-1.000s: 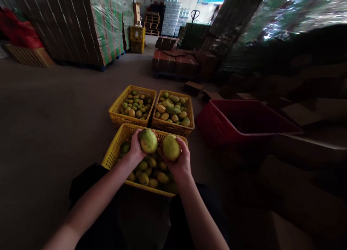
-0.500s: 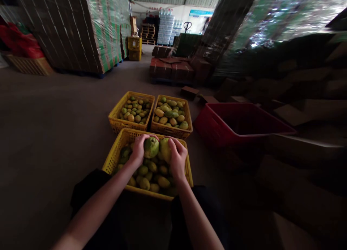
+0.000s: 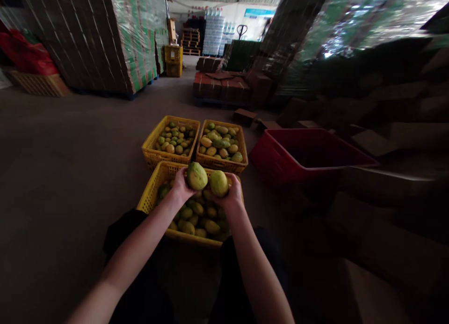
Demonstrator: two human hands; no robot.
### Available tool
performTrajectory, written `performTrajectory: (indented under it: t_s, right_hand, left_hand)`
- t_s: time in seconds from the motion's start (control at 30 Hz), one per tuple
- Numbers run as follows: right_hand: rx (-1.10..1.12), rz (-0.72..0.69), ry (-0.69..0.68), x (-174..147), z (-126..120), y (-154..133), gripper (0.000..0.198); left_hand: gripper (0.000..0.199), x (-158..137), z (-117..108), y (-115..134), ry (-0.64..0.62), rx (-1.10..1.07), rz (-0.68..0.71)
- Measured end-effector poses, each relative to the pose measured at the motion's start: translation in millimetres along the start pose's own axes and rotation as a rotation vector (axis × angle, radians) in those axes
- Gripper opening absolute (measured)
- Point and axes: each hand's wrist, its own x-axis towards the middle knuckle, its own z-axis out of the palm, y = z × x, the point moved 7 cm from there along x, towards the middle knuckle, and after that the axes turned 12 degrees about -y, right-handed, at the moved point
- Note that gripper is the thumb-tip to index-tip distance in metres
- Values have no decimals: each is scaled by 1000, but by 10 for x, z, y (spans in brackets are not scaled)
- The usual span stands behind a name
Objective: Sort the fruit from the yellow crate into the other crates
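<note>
My left hand [image 3: 181,189] is closed round a green-yellow papaya [image 3: 197,176], gripping it from the left and below. Another papaya [image 3: 219,183], paler and yellower, sits in my right hand [image 3: 232,192], whose fingers wrap its underside and right side. The two fruits are held up side by side with a narrow gap between them. Beneath them is a yellow plastic crate [image 3: 147,198] with several more papayas [image 3: 212,226] in it; my hands and forearms cover part of these.
Beyond the near crate stand two more yellow crates of fruit, one at left [image 3: 150,151] and one at right [image 3: 221,163]. A red bin [image 3: 277,160] is to the right, beside cardboard boxes [image 3: 375,142]. Wrapped pallet stacks [image 3: 135,38] and reddish cartons [image 3: 220,87] stand farther back.
Both hands have raised the papayas slightly and turned them, so other sides of the fruit show. My right hand has shifted from the fruit's top to beneath it.
</note>
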Motion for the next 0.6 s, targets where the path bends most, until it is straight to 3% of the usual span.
performTrajectory:
  t_s: [0.23,0.43,0.6]
  right_hand:
    - [56,14,49,-87,-70,-49,13]
    - [69,36,51,-79,-60,-14,27]
    - [27,-16,16,-101,-7,-62,23]
  left_hand:
    - [27,-36,-62,-9,128,-6,-52]
    - [27,13,-50,-20,86,-65,-50]
    - [23,-67,31,91,64,-27,33]
